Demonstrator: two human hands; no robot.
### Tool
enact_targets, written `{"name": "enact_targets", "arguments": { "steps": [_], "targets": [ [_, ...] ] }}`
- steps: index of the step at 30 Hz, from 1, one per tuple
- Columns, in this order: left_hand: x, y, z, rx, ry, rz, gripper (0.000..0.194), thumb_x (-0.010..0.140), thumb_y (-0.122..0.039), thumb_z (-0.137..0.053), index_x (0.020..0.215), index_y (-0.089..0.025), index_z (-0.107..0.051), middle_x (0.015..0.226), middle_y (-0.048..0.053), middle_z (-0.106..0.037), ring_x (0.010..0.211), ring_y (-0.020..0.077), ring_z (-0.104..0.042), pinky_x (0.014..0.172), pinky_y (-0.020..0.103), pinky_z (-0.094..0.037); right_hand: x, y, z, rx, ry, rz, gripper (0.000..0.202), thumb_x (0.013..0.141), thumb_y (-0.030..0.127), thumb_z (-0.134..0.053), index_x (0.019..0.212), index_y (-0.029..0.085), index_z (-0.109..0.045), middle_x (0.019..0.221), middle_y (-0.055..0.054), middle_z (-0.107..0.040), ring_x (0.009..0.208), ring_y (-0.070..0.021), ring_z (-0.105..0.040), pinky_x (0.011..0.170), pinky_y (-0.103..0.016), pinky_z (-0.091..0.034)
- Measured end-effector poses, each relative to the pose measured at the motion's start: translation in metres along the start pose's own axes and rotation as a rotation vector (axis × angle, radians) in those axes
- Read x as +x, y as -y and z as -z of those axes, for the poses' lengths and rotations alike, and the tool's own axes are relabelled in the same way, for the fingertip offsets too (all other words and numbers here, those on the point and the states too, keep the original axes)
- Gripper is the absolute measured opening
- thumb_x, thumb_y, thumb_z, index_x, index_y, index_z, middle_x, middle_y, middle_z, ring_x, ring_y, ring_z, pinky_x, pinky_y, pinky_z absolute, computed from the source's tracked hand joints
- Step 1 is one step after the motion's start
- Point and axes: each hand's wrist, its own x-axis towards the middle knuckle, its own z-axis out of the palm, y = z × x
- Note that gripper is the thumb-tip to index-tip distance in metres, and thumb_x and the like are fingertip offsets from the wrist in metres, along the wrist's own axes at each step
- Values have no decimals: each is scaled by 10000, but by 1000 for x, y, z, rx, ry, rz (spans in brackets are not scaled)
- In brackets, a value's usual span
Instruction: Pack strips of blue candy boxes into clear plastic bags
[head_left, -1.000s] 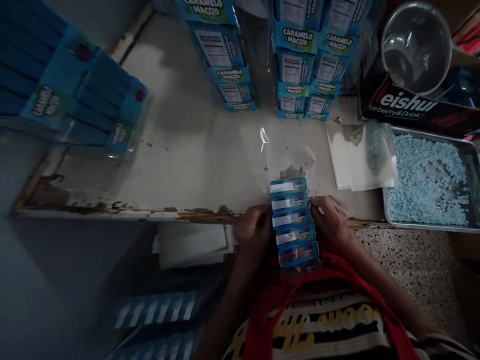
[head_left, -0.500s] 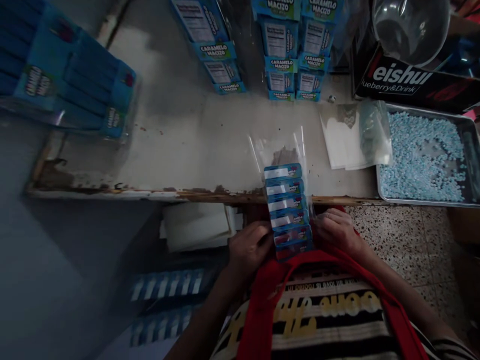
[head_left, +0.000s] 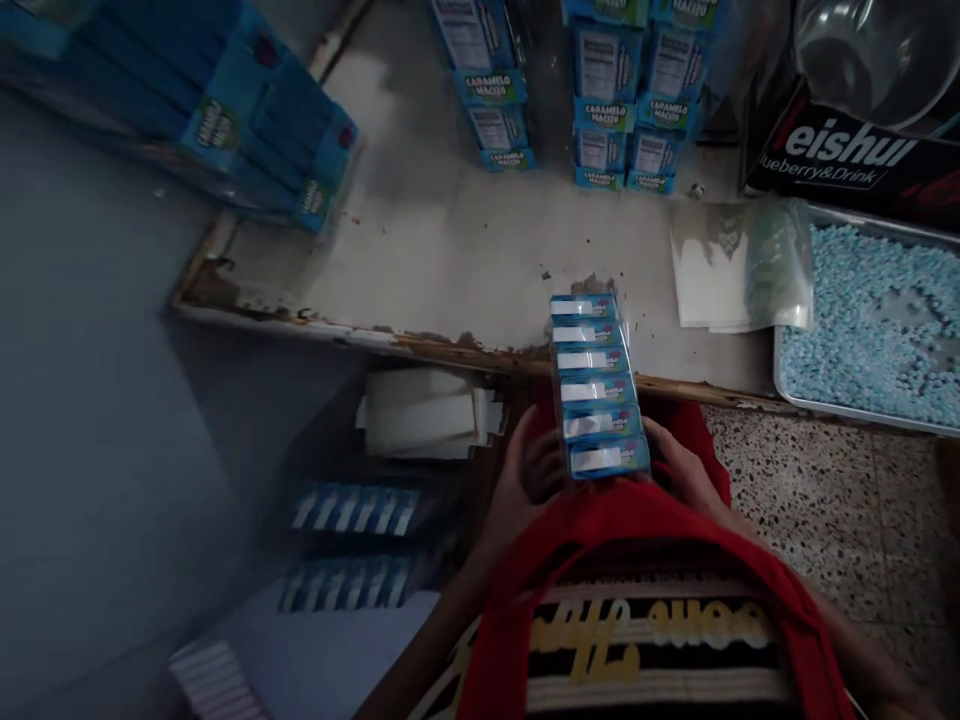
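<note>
Head view shows both hands clasping a row of blue candy boxes (head_left: 596,385), six packs lined edge to edge. The left hand (head_left: 529,480) cups the near end from 9 o'clock with fingers (head_left: 517,450) curled against the side; the right hand (head_left: 679,470) grips from 3 o'clock, fingers (head_left: 660,435) pressed against the packs. Compared with half a second ago, the row now lies drawn closer to the body, its near end over the red apron (head_left: 637,520) and its far end resting on the tabletop (head_left: 450,250) edge; the clear bag that stood open beyond the row is no longer seen apart from it. At 12 o'clock stand stacks of blue cartons (head_left: 622,110). At 2 o'clock lie clear bags (head_left: 739,265), touching a metal tray (head_left: 847,415) of pale blue candies (head_left: 870,320). At 10 o'clock sits a wrapped bundle of boxes (head_left: 247,120).
</note>
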Motion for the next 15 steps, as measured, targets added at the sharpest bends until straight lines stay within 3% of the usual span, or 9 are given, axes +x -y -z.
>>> {"name": "enact_targets", "arguments": {
  "steps": [2, 5, 7, 10, 15],
  "targets": [
    [8, -10, -10, 89, -93, -14, 1073, 674, -518, -967, 1618, -252, -531, 1530, 170, -672, 1349, 364, -697, 1097, 444, -609, 11, -2, -2, -60, -52, 67, 677, 1061, 360, -678, 1692, 328, -435, 1612, -94, -630, 1460, -261, -654, 1204, -445, -593],
    [20, -15, -17, 371, -198, -92, 819, 783, -488, -850, 1512, -172, -652, 1479, 170, -716, 1385, 386, -681, 1193, 500, -552, 29, -10, -3, -245, -112, 236, 763, 1008, 290, -733, 1710, 273, -434, 1590, -126, -651, 1439, -288, -676, 1194, -435, -606],
    [26, -10, -17, 503, -184, -215, 644, 898, -495, -710, 1456, -173, -705, 1432, 158, -751, 1330, 377, -721, 1146, 499, -586, 37, -13, -5, -364, -144, 296, 772, 1029, 231, -677, 1742, 252, -385, 1567, -132, -673, 1404, -277, -705, 1157, -405, -630],
    [31, 4, -11, 642, -170, -356, 543, 984, -451, -575, 1421, -170, -734, 1385, 160, -777, 1280, 368, -759, 1065, 478, -637, 40, -15, -8, -476, -166, 320, 759, 1079, 174, -552, 1786, 245, -286, 1528, -119, -705, 1316, -248, -760, 1076, -356, -667],
    [35, 14, -9, 781, -184, -336, 591, 1026, -459, -501, 1434, -97, -729, 1377, 219, -764, 1297, 400, -750, 1055, 505, -643, 40, -12, -15, -602, -165, 255, 732, 1092, 195, -539, 1783, 229, -300, 1445, -115, -757, 1190, -249, -814, 961, -321, -697]
  ]
}}
